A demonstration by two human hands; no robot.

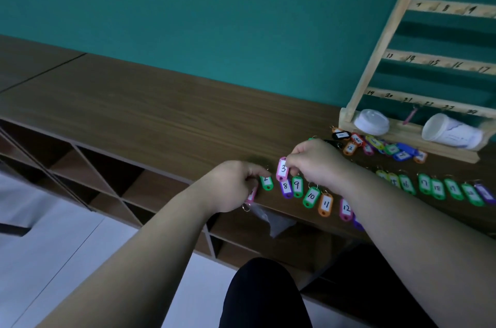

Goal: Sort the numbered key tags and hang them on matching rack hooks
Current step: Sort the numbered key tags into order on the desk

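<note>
- R hand [314, 164] pinched pink tag 3 [282, 168], long axis approx 12–6.
- Green tag 2 [266, 182] lay at 8 o'clock from that grip, just beside; 3 prob. belongs right of it.
- L hand [230, 185], nearer, gripped second pink tag [251, 194], no. hidden.

**Teal wall, brown counter, pale floor**

A plain teal wall [188, 5] fills the view from 10 to 1 o'clock, matte and evenly lit. Below it a long wood-grain counter [150, 112] runs aslant from 9 o'clock toward 4 o'clock. A thin dark seam [53, 67] crosses its top at 10 o'clock. Under its front edge, from 9 to 6 o'clock, open cubbyholes [107, 177] in the same brown sit in shadow. At 7 to 8 o'clock lies a pale grey floor [53, 260] with fine joint lines, brightly lit.
</note>
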